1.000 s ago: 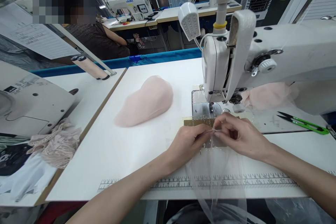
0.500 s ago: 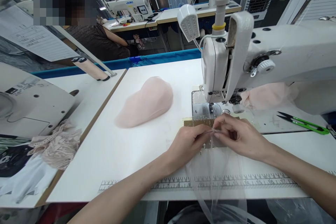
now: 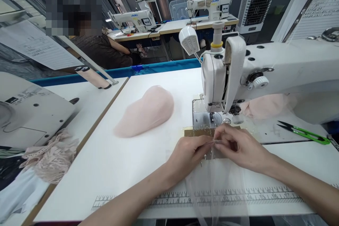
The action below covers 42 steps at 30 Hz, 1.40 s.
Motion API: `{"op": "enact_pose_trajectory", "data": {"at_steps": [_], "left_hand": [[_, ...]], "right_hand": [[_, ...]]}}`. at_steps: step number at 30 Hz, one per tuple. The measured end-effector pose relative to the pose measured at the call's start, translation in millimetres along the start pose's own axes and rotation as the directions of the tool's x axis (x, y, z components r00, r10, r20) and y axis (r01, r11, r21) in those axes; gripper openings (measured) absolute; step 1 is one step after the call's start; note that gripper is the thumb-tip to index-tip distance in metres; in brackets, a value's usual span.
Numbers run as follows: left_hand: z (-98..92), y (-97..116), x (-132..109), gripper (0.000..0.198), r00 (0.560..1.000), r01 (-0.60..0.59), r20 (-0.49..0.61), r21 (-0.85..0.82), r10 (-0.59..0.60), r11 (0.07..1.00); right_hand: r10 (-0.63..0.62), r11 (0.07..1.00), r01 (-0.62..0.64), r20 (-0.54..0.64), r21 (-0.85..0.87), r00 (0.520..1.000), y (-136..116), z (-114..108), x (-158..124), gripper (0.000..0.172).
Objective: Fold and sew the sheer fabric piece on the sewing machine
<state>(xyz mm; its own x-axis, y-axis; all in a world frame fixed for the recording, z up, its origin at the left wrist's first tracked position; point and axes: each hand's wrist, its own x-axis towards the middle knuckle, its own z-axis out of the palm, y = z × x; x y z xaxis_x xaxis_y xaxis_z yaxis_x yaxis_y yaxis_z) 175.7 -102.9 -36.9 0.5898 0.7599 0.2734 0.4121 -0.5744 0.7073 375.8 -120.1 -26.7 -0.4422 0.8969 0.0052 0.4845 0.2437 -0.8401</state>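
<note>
My left hand point(image 3: 189, 155) and my right hand point(image 3: 238, 146) meet fingertip to fingertip just in front of the presser foot of a white sewing machine point(image 3: 265, 70). Both pinch the top edge of a sheer, almost clear strip of fabric point(image 3: 217, 183) that runs down over the table's front edge and its printed ruler point(image 3: 238, 197). The pinched edge lies on a brown patch beside the metal needle plate point(image 3: 202, 118).
A pale pink pile of fabric point(image 3: 145, 111) lies left of the machine, more pink fabric point(image 3: 265, 106) under its arm. Green thread snips point(image 3: 304, 132) rest at the right. Beige lace point(image 3: 50, 155) is heaped at the left. A seated person point(image 3: 100, 49) works behind.
Both hands hold the same pinch on the sheer fabric. My view has tilted up a little, so everything sits lower in the picture.
</note>
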Motion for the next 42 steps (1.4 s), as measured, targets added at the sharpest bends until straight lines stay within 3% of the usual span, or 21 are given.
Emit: {"op": "enact_pose_trajectory", "data": {"at_steps": [18,30,37,42], "left_hand": [[0.9,-0.4,-1.5,0.014,0.997,-0.039,-0.056,0.111,0.045,0.993],[0.1,0.8,-2.0,0.012,0.987,-0.098,-0.107,0.169,0.117,0.981],[0.8,-2.2,-3.0,0.007,0.943,-0.226,-0.16,0.332,0.291,0.916],[0.7,-1.9,-2.5,0.005,0.93,-0.251,-0.165,0.365,0.327,0.897]], "right_hand": [[-0.007,0.998,0.006,-0.014,-0.062,1.0,0.9,0.7,0.5,0.007],[-0.044,0.997,0.035,-0.131,-0.075,0.99,0.7,1.5,-1.6,0.006],[-0.29,0.949,0.251,-0.213,-0.192,0.933,5.5,4.5,-4.8,0.01],[-0.342,0.923,0.282,-0.222,-0.262,0.913,9.0,6.9,-6.3,0.009]]}}
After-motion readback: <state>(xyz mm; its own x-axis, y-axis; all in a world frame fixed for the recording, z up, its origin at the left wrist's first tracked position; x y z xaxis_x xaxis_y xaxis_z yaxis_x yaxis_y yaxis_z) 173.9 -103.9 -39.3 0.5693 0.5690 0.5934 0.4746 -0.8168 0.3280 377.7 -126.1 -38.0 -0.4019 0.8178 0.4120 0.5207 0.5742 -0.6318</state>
